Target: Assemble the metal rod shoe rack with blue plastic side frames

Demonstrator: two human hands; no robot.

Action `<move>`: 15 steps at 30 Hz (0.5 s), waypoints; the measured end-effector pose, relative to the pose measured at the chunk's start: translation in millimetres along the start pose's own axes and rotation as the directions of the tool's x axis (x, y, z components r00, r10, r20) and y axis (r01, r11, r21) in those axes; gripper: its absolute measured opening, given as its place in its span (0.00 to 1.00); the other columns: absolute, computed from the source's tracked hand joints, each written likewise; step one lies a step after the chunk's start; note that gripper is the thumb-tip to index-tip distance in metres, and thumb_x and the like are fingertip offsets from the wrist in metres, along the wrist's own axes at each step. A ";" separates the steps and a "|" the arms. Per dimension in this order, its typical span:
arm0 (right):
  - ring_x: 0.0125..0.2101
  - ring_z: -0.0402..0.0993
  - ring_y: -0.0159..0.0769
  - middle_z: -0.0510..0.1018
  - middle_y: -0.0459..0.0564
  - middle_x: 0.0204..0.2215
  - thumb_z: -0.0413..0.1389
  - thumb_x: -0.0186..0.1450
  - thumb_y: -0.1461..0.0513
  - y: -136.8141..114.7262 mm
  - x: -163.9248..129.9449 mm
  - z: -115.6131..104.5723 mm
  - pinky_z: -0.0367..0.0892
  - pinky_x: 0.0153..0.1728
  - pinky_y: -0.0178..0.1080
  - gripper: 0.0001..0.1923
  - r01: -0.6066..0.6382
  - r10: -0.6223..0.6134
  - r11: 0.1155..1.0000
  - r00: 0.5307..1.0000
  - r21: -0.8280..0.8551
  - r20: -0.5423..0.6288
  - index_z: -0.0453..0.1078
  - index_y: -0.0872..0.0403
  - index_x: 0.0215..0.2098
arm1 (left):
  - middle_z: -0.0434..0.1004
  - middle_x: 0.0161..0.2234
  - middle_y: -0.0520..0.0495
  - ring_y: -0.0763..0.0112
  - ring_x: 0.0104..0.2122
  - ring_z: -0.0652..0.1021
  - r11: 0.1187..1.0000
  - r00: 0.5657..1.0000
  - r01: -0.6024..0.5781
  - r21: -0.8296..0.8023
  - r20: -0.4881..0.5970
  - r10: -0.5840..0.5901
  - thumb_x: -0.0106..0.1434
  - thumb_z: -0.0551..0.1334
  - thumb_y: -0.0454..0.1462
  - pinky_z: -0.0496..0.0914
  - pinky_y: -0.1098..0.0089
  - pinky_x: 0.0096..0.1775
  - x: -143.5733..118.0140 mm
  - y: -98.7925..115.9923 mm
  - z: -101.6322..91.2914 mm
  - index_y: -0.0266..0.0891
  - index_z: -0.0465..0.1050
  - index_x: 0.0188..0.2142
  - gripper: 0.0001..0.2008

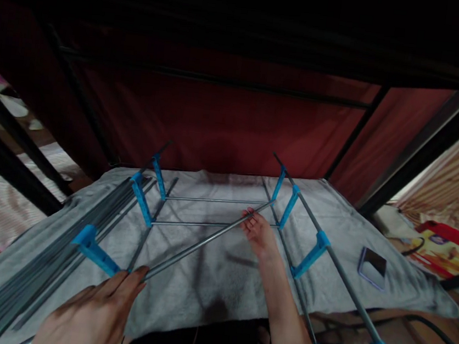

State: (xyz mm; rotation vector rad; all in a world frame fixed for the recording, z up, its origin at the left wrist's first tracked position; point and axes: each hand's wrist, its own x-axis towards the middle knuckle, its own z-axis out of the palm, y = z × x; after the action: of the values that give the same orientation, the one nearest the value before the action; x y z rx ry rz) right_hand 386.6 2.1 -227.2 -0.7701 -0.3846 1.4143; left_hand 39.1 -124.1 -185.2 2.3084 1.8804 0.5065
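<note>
A loose grey metal tube [200,244] slants across the middle, its far end up to the right. My left hand [98,306] is closed around its near end, close against a blue plastic bracket [98,251] on the left side. My right hand [256,231] pinches the tube near its far end with curled fingers. Two crossbars [210,199] join the left and right sides of the frame farther back. On the right side, several blue brackets, such as the middle one [310,256], link an upper rail [345,279] and a lower rail.
A bundle of grey tubes [53,262] lies at the left on a grey blanket [207,296]. A phone [373,267] rests at the right, with a red and yellow package [444,249] beyond it. Dark posts and a red panel [227,122] enclose the back.
</note>
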 end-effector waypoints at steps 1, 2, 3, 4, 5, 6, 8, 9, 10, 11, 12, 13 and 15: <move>0.38 0.78 0.34 0.80 0.48 0.33 0.56 0.63 0.61 -4.1 9.1 -0.4 0.73 0.42 0.37 0.04 0.016 -0.016 1.000 1.000 -0.004 -0.012 0.72 0.51 0.35 | 0.81 0.41 0.48 0.54 0.34 0.79 0.998 1.000 -0.003 0.062 -0.013 0.004 0.58 0.55 0.42 0.71 0.57 0.35 8.8 9.0 1.0 0.62 0.70 0.53 0.24; 0.36 0.78 0.33 0.80 0.48 0.32 0.56 0.63 0.62 -8.3 17.8 -1.1 0.73 0.41 0.36 0.03 0.036 -0.036 0.999 0.999 -0.008 -0.029 0.72 0.51 0.34 | 0.80 0.40 0.46 0.55 0.34 0.79 0.992 1.000 -0.006 0.128 -0.026 0.010 0.59 0.53 0.41 0.71 0.57 0.36 19.1 18.4 2.1 0.59 0.71 0.53 0.23; 0.35 0.77 0.33 0.80 0.47 0.30 0.56 0.64 0.62 -12.3 26.1 -1.9 0.73 0.40 0.36 0.03 0.055 -0.055 0.998 0.998 -0.010 -0.044 0.71 0.51 0.33 | 0.80 0.40 0.45 0.55 0.34 0.79 0.983 0.999 -0.013 0.181 -0.030 0.019 0.61 0.52 0.39 0.71 0.57 0.36 30.8 28.2 3.8 0.56 0.72 0.53 0.22; 0.34 0.77 0.32 0.79 0.46 0.30 0.55 0.64 0.62 -16.0 34.1 -2.6 0.73 0.40 0.35 0.03 0.070 -0.071 0.997 0.996 -0.010 -0.053 0.71 0.51 0.32 | 0.80 0.40 0.44 0.54 0.34 0.79 0.977 0.999 -0.023 0.212 -0.032 0.031 0.62 0.51 0.38 0.70 0.57 0.37 43.7 38.1 6.7 0.53 0.72 0.53 0.22; 0.33 0.77 0.31 0.79 0.46 0.29 0.55 0.64 0.63 -19.4 41.7 -3.0 0.73 0.39 0.34 0.04 0.082 -0.082 0.997 0.995 -0.010 -0.059 0.71 0.51 0.32 | 0.80 0.41 0.43 0.54 0.36 0.79 0.973 0.999 -0.039 0.228 -0.027 0.047 0.64 0.50 0.38 0.70 0.58 0.38 57.5 47.9 11.0 0.50 0.71 0.54 0.21; 0.32 0.77 0.31 0.79 0.46 0.29 0.55 0.65 0.63 -22.4 49.0 -3.1 0.73 0.39 0.34 0.04 0.088 -0.089 0.996 0.994 -0.009 -0.059 0.71 0.51 0.32 | 0.79 0.42 0.43 0.54 0.37 0.79 0.972 0.998 -0.057 0.226 -0.015 0.062 0.65 0.50 0.39 0.70 0.58 0.39 71.9 57.3 16.8 0.49 0.70 0.55 0.21; 0.32 0.77 0.30 0.80 0.46 0.30 0.54 0.65 0.64 -27.3 63.1 -2.3 0.73 0.38 0.34 0.05 0.088 -0.088 0.996 0.995 -0.010 -0.044 0.71 0.51 0.32 | 0.78 0.45 0.43 0.55 0.38 0.79 0.977 0.995 -0.098 0.191 0.017 0.097 0.67 0.50 0.41 0.70 0.60 0.38 100.8 74.8 31.6 0.46 0.70 0.55 0.19; 0.32 0.77 0.30 0.80 0.46 0.30 0.54 0.65 0.64 -29.4 69.8 -1.4 0.73 0.39 0.34 0.05 0.086 -0.087 0.996 0.996 -0.016 -0.035 0.71 0.51 0.33 | 0.78 0.46 0.43 0.56 0.39 0.79 0.980 0.993 -0.118 0.163 0.035 0.113 0.68 0.50 0.42 0.70 0.62 0.38 114.9 82.8 39.8 0.46 0.69 0.55 0.19; 0.33 0.77 0.31 0.80 0.46 0.30 0.54 0.65 0.64 -31.5 76.4 -0.4 0.73 0.39 0.35 0.05 0.089 -0.090 0.996 0.995 -0.023 -0.032 0.71 0.51 0.33 | 0.77 0.47 0.43 0.57 0.40 0.79 0.982 0.991 -0.132 0.136 0.046 0.127 0.69 0.50 0.42 0.70 0.63 0.38 128.3 90.3 47.6 0.45 0.69 0.55 0.18; 0.33 0.77 0.31 0.80 0.46 0.29 0.54 0.65 0.64 -33.6 82.9 0.7 0.73 0.39 0.36 0.05 0.097 -0.098 0.995 0.994 -0.030 -0.037 0.71 0.51 0.33 | 0.77 0.47 0.42 0.58 0.40 0.79 0.983 0.989 -0.143 0.118 0.051 0.138 0.69 0.49 0.40 0.70 0.64 0.38 141.1 97.4 54.8 0.45 0.68 0.56 0.19; 0.34 0.77 0.31 0.80 0.45 0.29 0.54 0.65 0.64 -35.8 89.3 1.7 0.73 0.40 0.36 0.05 0.109 -0.110 0.993 0.993 -0.036 -0.047 0.71 0.50 0.33 | 0.76 0.46 0.42 0.59 0.40 0.79 0.983 0.988 -0.150 0.106 0.052 0.145 0.69 0.49 0.38 0.69 0.65 0.37 153.2 104.2 61.0 0.44 0.67 0.57 0.19; 0.34 0.78 0.32 0.80 0.45 0.29 0.54 0.66 0.64 -38.1 95.5 2.7 0.73 0.40 0.36 0.05 0.120 -0.123 0.992 0.991 -0.042 -0.059 0.71 0.50 0.33 | 0.76 0.46 0.41 0.60 0.40 0.79 0.983 0.987 -0.154 0.097 0.050 0.150 0.69 0.49 0.36 0.69 0.65 0.38 164.6 110.7 66.2 0.43 0.66 0.58 0.19; 0.34 0.78 0.31 0.80 0.45 0.30 0.53 0.66 0.64 -42.5 107.3 4.6 0.73 0.42 0.37 0.06 0.124 -0.128 0.991 0.989 -0.052 -0.077 0.71 0.50 0.33 | 0.76 0.46 0.39 0.61 0.40 0.79 0.982 0.985 -0.169 0.080 0.044 0.166 0.68 0.50 0.34 0.69 0.66 0.38 185.5 123.3 74.1 0.42 0.65 0.59 0.20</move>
State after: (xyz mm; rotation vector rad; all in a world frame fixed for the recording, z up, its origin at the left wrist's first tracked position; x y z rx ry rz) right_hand 430.9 108.3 -216.5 -0.8240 -0.3981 1.2558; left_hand 209.8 37.0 -184.1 2.5258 1.7319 0.4070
